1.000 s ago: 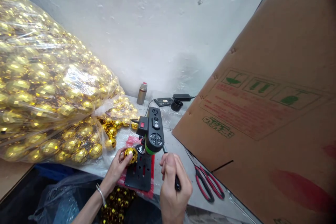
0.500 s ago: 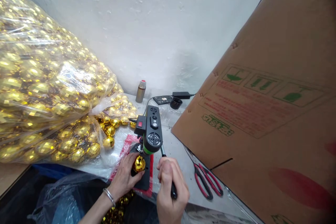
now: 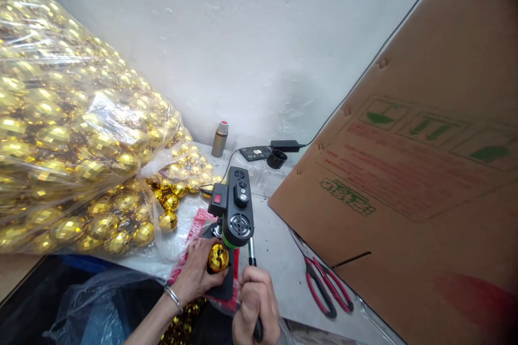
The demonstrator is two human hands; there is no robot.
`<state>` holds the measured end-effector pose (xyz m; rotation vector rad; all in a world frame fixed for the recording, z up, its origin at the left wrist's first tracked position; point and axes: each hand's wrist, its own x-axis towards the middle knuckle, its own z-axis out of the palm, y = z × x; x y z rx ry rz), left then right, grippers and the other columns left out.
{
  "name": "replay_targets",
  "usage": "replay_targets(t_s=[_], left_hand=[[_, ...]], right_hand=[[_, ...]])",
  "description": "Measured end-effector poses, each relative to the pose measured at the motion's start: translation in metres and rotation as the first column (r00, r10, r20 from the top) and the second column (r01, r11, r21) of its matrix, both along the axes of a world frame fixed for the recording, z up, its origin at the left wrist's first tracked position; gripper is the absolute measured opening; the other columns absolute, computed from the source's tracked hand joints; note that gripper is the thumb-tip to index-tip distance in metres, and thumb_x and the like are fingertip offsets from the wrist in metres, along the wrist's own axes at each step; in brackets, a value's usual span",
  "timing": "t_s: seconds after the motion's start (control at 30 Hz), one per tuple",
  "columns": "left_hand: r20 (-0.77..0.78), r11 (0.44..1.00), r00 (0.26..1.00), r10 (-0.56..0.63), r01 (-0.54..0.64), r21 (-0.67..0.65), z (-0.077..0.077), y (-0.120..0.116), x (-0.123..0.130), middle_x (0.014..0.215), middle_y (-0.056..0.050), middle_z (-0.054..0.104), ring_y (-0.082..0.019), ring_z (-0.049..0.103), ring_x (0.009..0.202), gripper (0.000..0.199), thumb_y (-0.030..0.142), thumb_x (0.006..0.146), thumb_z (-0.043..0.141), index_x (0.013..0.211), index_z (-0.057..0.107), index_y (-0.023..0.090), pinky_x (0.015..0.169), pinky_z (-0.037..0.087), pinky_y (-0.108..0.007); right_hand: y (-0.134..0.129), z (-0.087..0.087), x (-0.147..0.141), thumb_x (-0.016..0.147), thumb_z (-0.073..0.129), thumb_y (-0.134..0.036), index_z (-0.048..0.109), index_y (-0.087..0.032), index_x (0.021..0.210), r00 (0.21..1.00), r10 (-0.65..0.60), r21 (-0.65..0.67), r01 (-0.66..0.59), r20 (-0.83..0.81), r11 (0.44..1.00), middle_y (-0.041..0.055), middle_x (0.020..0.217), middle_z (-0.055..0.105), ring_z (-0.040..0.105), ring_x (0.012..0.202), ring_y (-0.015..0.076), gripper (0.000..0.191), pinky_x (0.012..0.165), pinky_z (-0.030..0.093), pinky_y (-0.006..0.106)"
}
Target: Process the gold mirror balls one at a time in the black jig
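Observation:
A black mini bench drill press [image 3: 239, 202] stands on the table, with green trim under its head. On its base plate [image 3: 222, 290] sits a shiny gold mirror ball [image 3: 218, 257]. My left hand [image 3: 198, 269], a silver bangle at its wrist, is closed around the ball's left and near sides, just below the drill head. My right hand [image 3: 257, 307] is wrapped round the black grip of the press's feed lever [image 3: 251, 250], right of the base. The drill tip is hidden behind the head.
Clear bags of gold balls [image 3: 60, 140] fill the left. A large cardboard box [image 3: 404, 172] leans at right, with red-handled scissors [image 3: 327, 288] beside it. Behind the press are a small bottle [image 3: 219, 139], a black adapter [image 3: 285, 145] and a round black cap [image 3: 277, 159].
My right hand has come lower and nearer to me with the lever's grip. My left hand stays at the ball on the base. The view has shifted slightly.

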<state>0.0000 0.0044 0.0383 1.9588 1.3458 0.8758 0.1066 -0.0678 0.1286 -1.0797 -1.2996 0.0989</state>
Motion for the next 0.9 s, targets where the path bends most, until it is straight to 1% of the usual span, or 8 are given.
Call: replay_targets(t_s=[0.13, 0.3, 0.47, 0.57, 0.7, 0.83, 0.9], left_hand=[[-0.007, 1.000, 1.000, 0.000, 0.001, 0.017, -0.002, 0.000, 0.000, 0.105, -0.008, 0.068, -0.032, 0.061, 0.102, 0.044, 0.028, 0.071, 0.076, 0.113, 0.063, 0.022, 0.094, 0.047, -0.049], [-0.008, 0.999, 1.000, 0.008, -0.008, 0.053, -0.007, -0.002, 0.002, 0.105, -0.008, 0.068, -0.030, 0.060, 0.100, 0.044, 0.022, 0.072, 0.071, 0.115, 0.061, 0.022, 0.093, 0.046, -0.049], [-0.009, 1.000, 1.000, 0.007, -0.006, 0.031, -0.002, -0.002, 0.003, 0.105, -0.009, 0.068, -0.031, 0.060, 0.101, 0.044, 0.022, 0.071, 0.072, 0.114, 0.062, 0.021, 0.092, 0.046, -0.050], [-0.009, 1.000, 1.000, 0.002, -0.002, 0.018, 0.000, -0.001, 0.003, 0.105, -0.010, 0.068, -0.032, 0.060, 0.101, 0.043, 0.023, 0.071, 0.073, 0.113, 0.063, 0.021, 0.092, 0.046, -0.050], [-0.001, 1.000, 1.000, 0.004, -0.004, 0.021, -0.001, 0.000, 0.003, 0.105, -0.010, 0.068, -0.033, 0.060, 0.101, 0.044, 0.026, 0.070, 0.074, 0.113, 0.063, 0.021, 0.092, 0.046, -0.051], [0.011, 1.000, 1.000, 0.011, -0.012, 0.027, -0.003, 0.001, 0.004, 0.106, -0.010, 0.068, -0.033, 0.061, 0.103, 0.048, 0.023, 0.068, 0.074, 0.114, 0.064, 0.021, 0.094, 0.046, -0.052], [0.017, 1.000, 1.000, 0.009, -0.009, 0.016, -0.001, 0.001, 0.003, 0.107, -0.010, 0.069, -0.034, 0.061, 0.104, 0.048, 0.024, 0.068, 0.075, 0.115, 0.064, 0.020, 0.095, 0.045, -0.053]], right_hand=[[0.001, -0.005, -0.001, 0.103, 0.037, -0.016, 0.048, -0.022, 0.075, 1.000, -0.025, 0.021, 0.025, -0.011, 0.999, -0.0011, 0.075, 0.050, 0.051, 0.068, 0.0132, 0.030, 0.067, 0.040, 0.029], [0.007, -0.009, -0.004, 0.102, 0.037, -0.016, 0.047, -0.021, 0.073, 0.997, -0.068, 0.087, 0.070, -0.023, 0.994, -0.0010, 0.075, 0.050, 0.050, 0.067, 0.0125, 0.032, 0.067, 0.040, 0.028], [0.018, -0.017, -0.009, 0.102, 0.037, -0.015, 0.044, -0.021, 0.070, 0.988, -0.131, 0.226, 0.146, -0.081, 0.963, -0.0022, 0.071, 0.046, 0.044, 0.061, 0.0116, 0.034, 0.065, 0.039, 0.029], [0.020, -0.022, -0.008, 0.101, 0.037, -0.014, 0.044, -0.021, 0.070, 0.991, -0.109, 0.245, 0.125, -0.079, 0.961, -0.0022, 0.070, 0.046, 0.044, 0.061, 0.0116, 0.033, 0.064, 0.039, 0.029], [0.020, -0.024, -0.006, 0.101, 0.037, -0.014, 0.045, -0.021, 0.070, 0.994, -0.063, 0.250, 0.082, -0.084, 0.965, -0.0020, 0.070, 0.047, 0.045, 0.061, 0.0117, 0.032, 0.065, 0.040, 0.031], [0.022, -0.024, -0.005, 0.101, 0.038, -0.014, 0.045, -0.021, 0.070, 0.995, -0.067, 0.283, 0.086, -0.076, 0.955, -0.0024, 0.069, 0.048, 0.044, 0.059, 0.0114, 0.032, 0.067, 0.040, 0.031], [0.023, -0.024, -0.005, 0.101, 0.038, -0.014, 0.045, -0.021, 0.070, 0.995, -0.077, 0.271, 0.093, -0.068, 0.958, -0.0026, 0.069, 0.047, 0.044, 0.059, 0.0114, 0.033, 0.067, 0.041, 0.031]])
